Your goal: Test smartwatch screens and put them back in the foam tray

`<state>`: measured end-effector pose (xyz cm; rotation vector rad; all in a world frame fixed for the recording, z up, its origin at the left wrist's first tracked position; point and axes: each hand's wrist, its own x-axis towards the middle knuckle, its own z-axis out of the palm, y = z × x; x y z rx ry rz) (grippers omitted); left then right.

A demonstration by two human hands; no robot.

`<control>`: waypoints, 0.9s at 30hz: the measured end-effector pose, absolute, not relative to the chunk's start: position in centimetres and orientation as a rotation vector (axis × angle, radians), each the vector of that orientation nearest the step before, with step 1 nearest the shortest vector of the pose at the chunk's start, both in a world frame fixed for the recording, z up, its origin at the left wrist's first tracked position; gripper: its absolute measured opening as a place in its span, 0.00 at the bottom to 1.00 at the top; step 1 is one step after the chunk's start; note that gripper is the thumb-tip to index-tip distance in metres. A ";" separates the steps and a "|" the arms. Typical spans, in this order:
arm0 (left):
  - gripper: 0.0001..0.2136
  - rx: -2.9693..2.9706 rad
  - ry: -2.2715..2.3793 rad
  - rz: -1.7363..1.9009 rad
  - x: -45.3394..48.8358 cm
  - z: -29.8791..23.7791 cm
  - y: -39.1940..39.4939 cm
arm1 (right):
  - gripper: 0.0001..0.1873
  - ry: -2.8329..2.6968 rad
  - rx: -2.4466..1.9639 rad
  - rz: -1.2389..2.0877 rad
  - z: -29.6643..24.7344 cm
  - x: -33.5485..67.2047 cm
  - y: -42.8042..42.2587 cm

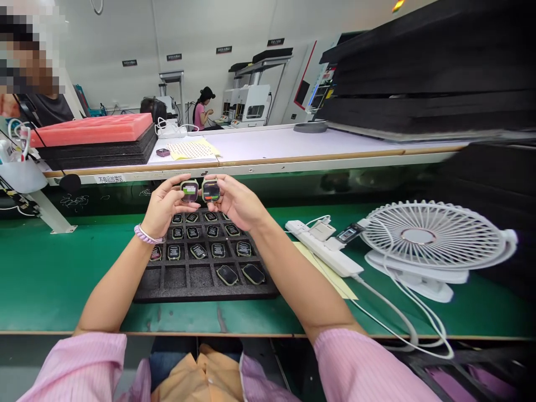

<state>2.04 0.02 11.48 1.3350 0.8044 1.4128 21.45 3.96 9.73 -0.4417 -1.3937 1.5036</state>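
Note:
My left hand [164, 206] pinches a small square watch body [190, 191] with a green-and-white label on its face. My right hand [237, 202] pinches a second watch body [211, 191] with a red-and-green label. Both are held side by side, raised above the far end of a black foam tray [167, 282]. The tray lies on the green mat and holds several more watch bodies [218, 249] in its pockets, while the near-left pockets hold nothing.
A white desk fan [433, 240] lies to the right, with a white power strip [324, 248] and cables beside it. Stacked black foam trays [422, 78] stand at the back right, pink and black foam [94, 137] at the back left. Other people sit farther off.

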 end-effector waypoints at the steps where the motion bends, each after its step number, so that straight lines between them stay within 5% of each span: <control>1: 0.27 1.353 0.794 1.421 2.0 11.9 0.1 | 0.21 -1.407 -0.441 1.488 10.3 21.5 4.2; 10: 0.30 1.573 0.653 1.531 0.9 15.3 3.0 | 0.14 -1.473 -0.327 1.316 15.0 21.3 6.8; 27: 0.32 1.969 0.451 1.758 0.9 16.5 6.3 | 0.33 -1.675 -0.201 1.164 18.0 21.0 6.4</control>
